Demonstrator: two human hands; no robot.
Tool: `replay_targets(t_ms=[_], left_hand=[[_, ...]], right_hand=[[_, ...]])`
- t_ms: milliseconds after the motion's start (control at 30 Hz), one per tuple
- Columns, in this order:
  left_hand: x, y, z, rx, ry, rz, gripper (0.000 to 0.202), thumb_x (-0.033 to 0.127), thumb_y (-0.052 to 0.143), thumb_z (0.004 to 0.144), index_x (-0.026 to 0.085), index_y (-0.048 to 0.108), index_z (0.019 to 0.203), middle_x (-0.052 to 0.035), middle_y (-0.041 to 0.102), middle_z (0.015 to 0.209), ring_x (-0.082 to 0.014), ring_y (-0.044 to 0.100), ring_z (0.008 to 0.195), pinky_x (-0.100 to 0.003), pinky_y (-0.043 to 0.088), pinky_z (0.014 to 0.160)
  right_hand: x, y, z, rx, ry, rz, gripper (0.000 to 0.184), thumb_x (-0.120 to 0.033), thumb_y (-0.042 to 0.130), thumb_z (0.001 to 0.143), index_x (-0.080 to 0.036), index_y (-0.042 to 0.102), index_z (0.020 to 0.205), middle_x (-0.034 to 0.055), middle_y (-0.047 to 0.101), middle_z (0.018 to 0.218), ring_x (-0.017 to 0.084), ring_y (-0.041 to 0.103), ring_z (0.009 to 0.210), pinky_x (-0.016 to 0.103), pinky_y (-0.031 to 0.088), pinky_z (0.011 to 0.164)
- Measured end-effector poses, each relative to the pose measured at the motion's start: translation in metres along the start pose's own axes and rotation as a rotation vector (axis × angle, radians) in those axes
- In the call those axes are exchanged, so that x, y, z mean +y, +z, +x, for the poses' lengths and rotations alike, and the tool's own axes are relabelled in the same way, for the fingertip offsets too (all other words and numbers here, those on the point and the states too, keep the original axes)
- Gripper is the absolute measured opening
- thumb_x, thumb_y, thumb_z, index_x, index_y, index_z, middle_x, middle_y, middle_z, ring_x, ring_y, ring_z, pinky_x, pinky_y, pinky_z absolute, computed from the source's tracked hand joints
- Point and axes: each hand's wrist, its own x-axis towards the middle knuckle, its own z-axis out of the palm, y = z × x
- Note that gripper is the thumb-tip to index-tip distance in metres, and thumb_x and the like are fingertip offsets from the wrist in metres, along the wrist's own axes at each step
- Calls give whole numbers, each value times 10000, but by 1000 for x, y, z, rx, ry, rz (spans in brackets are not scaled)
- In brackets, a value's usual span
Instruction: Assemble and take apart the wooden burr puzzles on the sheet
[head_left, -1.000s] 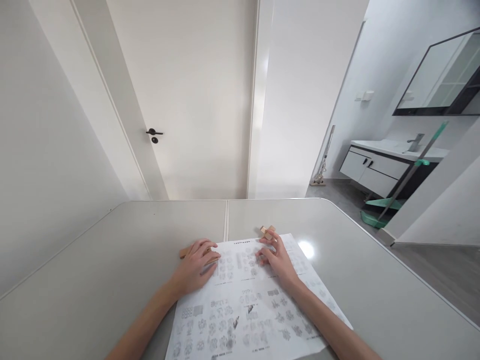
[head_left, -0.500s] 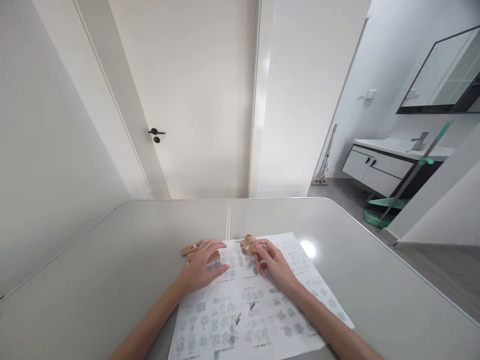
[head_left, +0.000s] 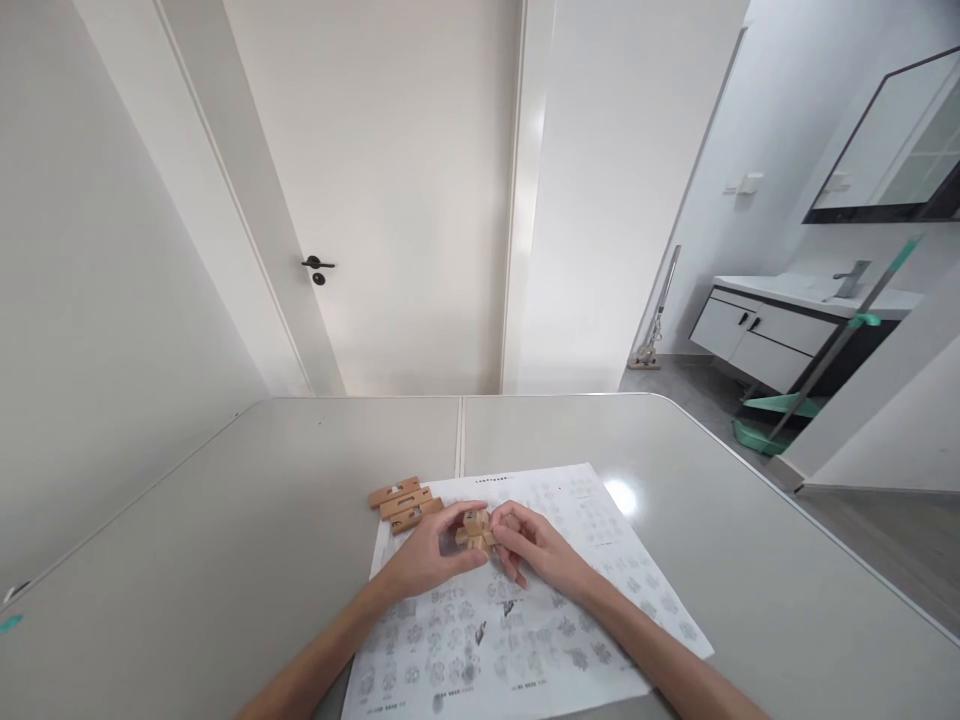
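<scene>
Between my hands is a small light wooden interlocking puzzle, its short bars crossing one another, held just over the printed sheet. My left hand curves round its left side, index finger at the top and thumb below. From the right, my right hand pinches the puzzle's end between thumb and forefinger, its other fingers curled. Beyond my left hand, notched wooden puzzle pieces lie side by side at the sheet's upper left corner. Fingers partly cover the puzzle.
The sheet carries rows of small diagrams and lies on a light grey table with a seam down its middle. A white door stands beyond. To the right are a sink cabinet, a mop and a green dustpan.
My left hand has moved right from the loose pieces to the puzzle, uncovering those pieces. The right hand has brought the puzzle slightly left and nearer to me.
</scene>
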Motion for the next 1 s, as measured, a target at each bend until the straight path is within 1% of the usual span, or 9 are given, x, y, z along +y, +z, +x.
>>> replay_targets(t_ms=[167, 267, 333, 467, 533, 667, 767, 867, 1000], left_hand=[[4, -1, -1, 105, -2, 93, 545, 416, 777, 826, 278, 620, 1329, -69, 669, 1338, -290, 618, 1234, -421, 500, 1049], [4, -2, -2, 158, 17, 142, 560, 403, 804, 789, 280, 628, 1307, -60, 694, 1299, -286, 631, 1218, -424, 495, 1055], [3, -1, -2, 172, 39, 165, 572, 397, 818, 768, 276, 628, 1293, -63, 706, 1272, -285, 646, 1190, -423, 506, 1037], [2, -1, -3, 185, 67, 207, 590, 378, 838, 739, 272, 625, 1278, -66, 715, 1241, -278, 664, 1148, -412, 524, 1003], [2, -1, -4, 186, 80, 223, 579, 356, 853, 720, 269, 638, 1250, -58, 724, 1206, -271, 673, 1118, -399, 529, 982], [3, -2, -5, 159, 121, 233, 558, 376, 865, 717, 265, 654, 1221, -50, 729, 1175, -258, 682, 1077, -376, 533, 953], [3, -3, -5, 139, 141, 233, 605, 421, 873, 710, 269, 642, 1248, -49, 725, 1179, -255, 681, 1070, -367, 531, 942], [3, -3, -6, 123, 141, 233, 642, 451, 879, 698, 273, 633, 1264, -50, 723, 1177, -257, 678, 1060, -374, 524, 938], [4, -4, -6, 104, 121, 232, 653, 462, 873, 699, 273, 631, 1276, -62, 714, 1199, -271, 667, 1073, -395, 514, 952]], right_hand=[[0, 1, 0, 24, 1, -54, 397, -587, 577, 976, -224, 519, 1126, -49, 581, 706, 96, 503, 496, 230, 411, 470], [2, 1, 0, 37, 26, -75, 424, -608, 585, 959, -215, 527, 1108, -33, 601, 739, 101, 520, 511, 233, 413, 470], [3, 1, 1, 33, 49, -90, 430, -612, 589, 953, -204, 543, 1078, -26, 611, 736, 102, 522, 507, 238, 416, 478], [-1, 0, 0, 7, 90, -101, 435, -612, 616, 935, -197, 546, 1045, -35, 616, 668, 109, 524, 503, 255, 432, 520], [-5, 0, -1, -16, 104, -91, 439, -608, 629, 928, -196, 546, 1055, -33, 624, 656, 122, 550, 528, 268, 453, 554], [-9, -4, -3, -122, 122, -127, 461, -595, 618, 942, -186, 598, 1155, 6, 673, 738, 160, 633, 652, 311, 510, 659], [-8, -7, -3, -176, 121, -175, 468, -584, 607, 954, -186, 643, 1196, 27, 689, 784, 169, 644, 705, 330, 530, 712], [-6, -8, -3, -180, 121, -188, 458, -578, 617, 949, -182, 664, 1174, 31, 691, 791, 165, 643, 707, 325, 534, 716], [-4, -8, -3, -162, 122, -187, 435, -574, 643, 933, -173, 670, 1100, 25, 684, 765, 158, 625, 678, 322, 529, 704]])
